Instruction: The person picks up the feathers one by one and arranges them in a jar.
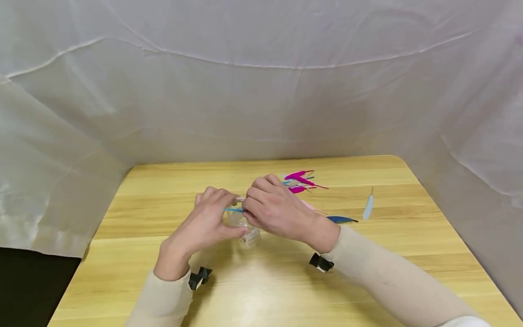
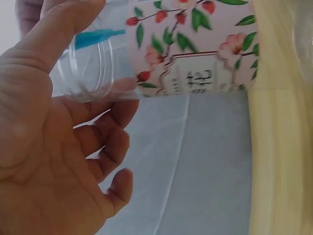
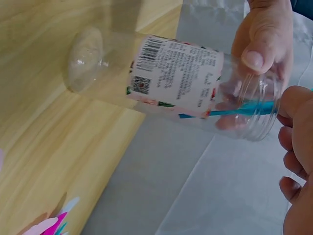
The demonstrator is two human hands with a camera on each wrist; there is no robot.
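Clear plastic bottle (image 1: pixel 244 225) gripped above the worktop (image 1: pixel 408 236) by left hand (image 1: pixel 204 225), fingers (image 3: pixel 259 46) curled round its neck, teal feather (image 3: pixel 244 108) pinched at the mouth by right hand (image 1: pixel 278 209), more feathers (image 1: pixel 300 180) lying behind.

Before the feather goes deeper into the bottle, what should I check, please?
1. Bottle held steady: left hand grips it near the mouth. Ok.
2. Bottle base resting on the table: ok.
3. Turquoise feather tip past the bottle mouth: ok.
4. Right hand fingers pinch the feather: cannot tell, the grip is hidden.
5. Feather unbent inside: looks straight. Ok.
6. More feathers nearby: pink pile lies beside the right hand. Ok.
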